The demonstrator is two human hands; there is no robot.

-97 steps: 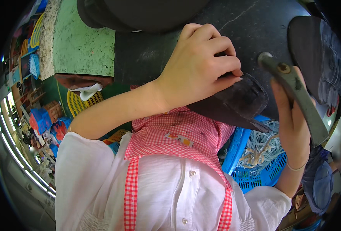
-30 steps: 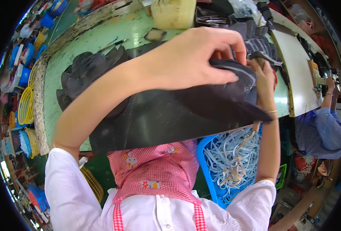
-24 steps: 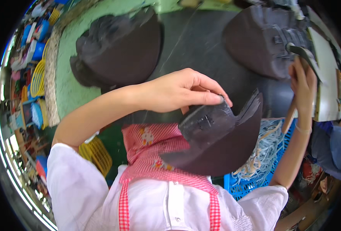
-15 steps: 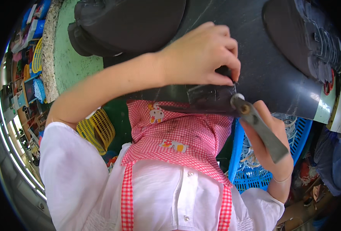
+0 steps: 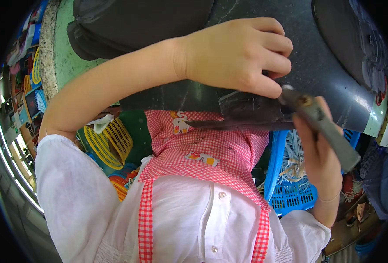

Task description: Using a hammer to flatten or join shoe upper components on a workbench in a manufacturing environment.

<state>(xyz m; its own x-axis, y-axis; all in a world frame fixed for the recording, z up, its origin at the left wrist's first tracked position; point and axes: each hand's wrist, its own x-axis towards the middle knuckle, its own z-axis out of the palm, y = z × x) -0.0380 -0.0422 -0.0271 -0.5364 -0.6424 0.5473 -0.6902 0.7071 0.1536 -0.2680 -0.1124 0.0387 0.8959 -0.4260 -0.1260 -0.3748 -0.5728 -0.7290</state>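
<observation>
My left hand (image 5: 242, 59) reaches across the dark work surface (image 5: 189, 96), its fingers curled and closed over a dark piece (image 5: 251, 107) at the near edge. What lies under the fingertips is hidden. A long narrow dark strip (image 5: 211, 125) sticks out to the left from that piece, over my apron. My right hand (image 5: 323, 153) is closed on a hammer (image 5: 325, 127) with a rounded end and a long flat tail. The hammer's rounded end is close beside my left fingertips; its handle is mostly hidden.
Dark rounded sheet pieces (image 5: 141, 26) lie at the far left, and a stack of dark pieces (image 5: 364, 52) at the far right. A blue basket (image 5: 294, 195) holding pale strips stands below the right edge. A yellow basket (image 5: 108, 142) sits below on the left.
Both hands have shifted to the right, the hammer with my right hand. My left fingers now cover more of the dark piece's right part.
</observation>
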